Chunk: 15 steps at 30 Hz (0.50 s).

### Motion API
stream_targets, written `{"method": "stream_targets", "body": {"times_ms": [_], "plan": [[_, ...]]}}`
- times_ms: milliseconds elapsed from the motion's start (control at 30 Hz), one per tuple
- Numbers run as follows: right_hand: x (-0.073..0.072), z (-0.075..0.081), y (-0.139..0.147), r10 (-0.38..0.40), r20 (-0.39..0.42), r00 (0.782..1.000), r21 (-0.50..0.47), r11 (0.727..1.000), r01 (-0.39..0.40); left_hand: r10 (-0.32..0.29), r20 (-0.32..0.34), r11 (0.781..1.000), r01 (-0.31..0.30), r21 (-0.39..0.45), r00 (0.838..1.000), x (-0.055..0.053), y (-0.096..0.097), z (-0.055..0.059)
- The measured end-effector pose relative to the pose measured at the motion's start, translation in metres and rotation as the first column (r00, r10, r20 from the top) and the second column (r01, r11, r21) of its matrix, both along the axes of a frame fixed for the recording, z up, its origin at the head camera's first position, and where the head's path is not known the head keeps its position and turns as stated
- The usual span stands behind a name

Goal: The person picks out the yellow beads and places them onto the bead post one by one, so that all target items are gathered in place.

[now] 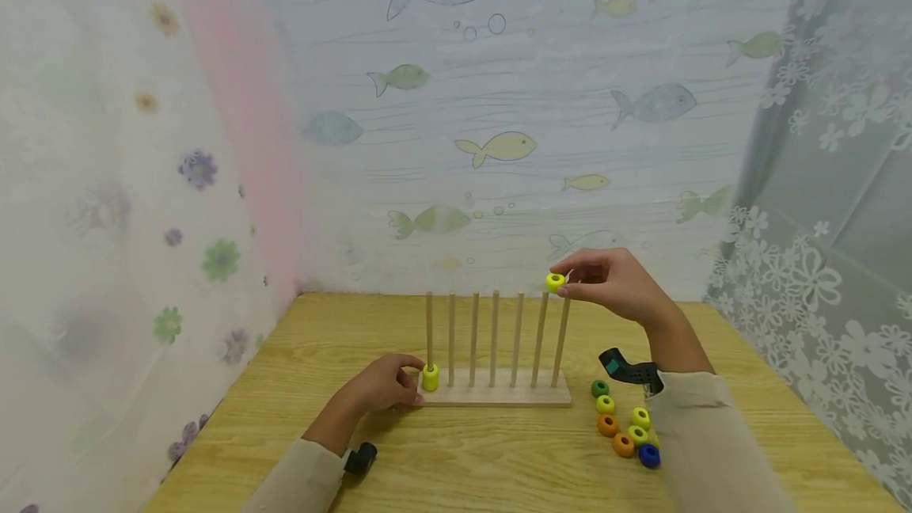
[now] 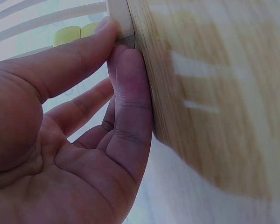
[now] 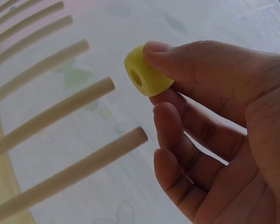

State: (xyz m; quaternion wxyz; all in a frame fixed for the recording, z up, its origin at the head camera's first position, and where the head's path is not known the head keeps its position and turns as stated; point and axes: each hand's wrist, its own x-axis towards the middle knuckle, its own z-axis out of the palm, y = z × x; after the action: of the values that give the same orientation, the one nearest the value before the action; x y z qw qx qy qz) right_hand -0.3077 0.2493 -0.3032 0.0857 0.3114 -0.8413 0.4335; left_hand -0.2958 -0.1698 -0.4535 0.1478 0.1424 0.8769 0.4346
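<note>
A wooden peg rack [image 1: 492,397] with a row of several upright pegs stands on the table. Two yellow beads [image 2: 74,35] are stacked low on its leftmost peg. The left hand [image 1: 388,382] grips the left end of the rack's base, its thumb [image 2: 91,49] on the edge beside the beads. Up at the rack's right side, the right hand [image 1: 609,279] pinches another yellow bead [image 3: 149,72] between thumb and fingers. That bead is close to the tops of the rightmost pegs [image 3: 107,156], apart from them, its hole facing the pegs in the right wrist view.
Right of the rack lie several loose beads: a green one [image 1: 600,389], yellow ones [image 1: 640,417], two orange ones [image 1: 623,444] and a blue one [image 1: 649,455]. The right sleeve [image 1: 712,442] partly covers this group. A fish-printed curtain [image 1: 427,180] hangs behind the wooden table [image 1: 456,465].
</note>
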Motion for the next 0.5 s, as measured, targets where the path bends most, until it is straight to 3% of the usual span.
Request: {"method": "stream_targets", "body": {"times_ms": [500], "plan": [[0.000, 0.005, -0.029, 0.059, 0.008, 0.998, -0.005, 0.998, -0.059, 0.013, 0.010, 1.000, -0.013, -0.003, 1.000, 0.001, 0.001, 0.001]]}}
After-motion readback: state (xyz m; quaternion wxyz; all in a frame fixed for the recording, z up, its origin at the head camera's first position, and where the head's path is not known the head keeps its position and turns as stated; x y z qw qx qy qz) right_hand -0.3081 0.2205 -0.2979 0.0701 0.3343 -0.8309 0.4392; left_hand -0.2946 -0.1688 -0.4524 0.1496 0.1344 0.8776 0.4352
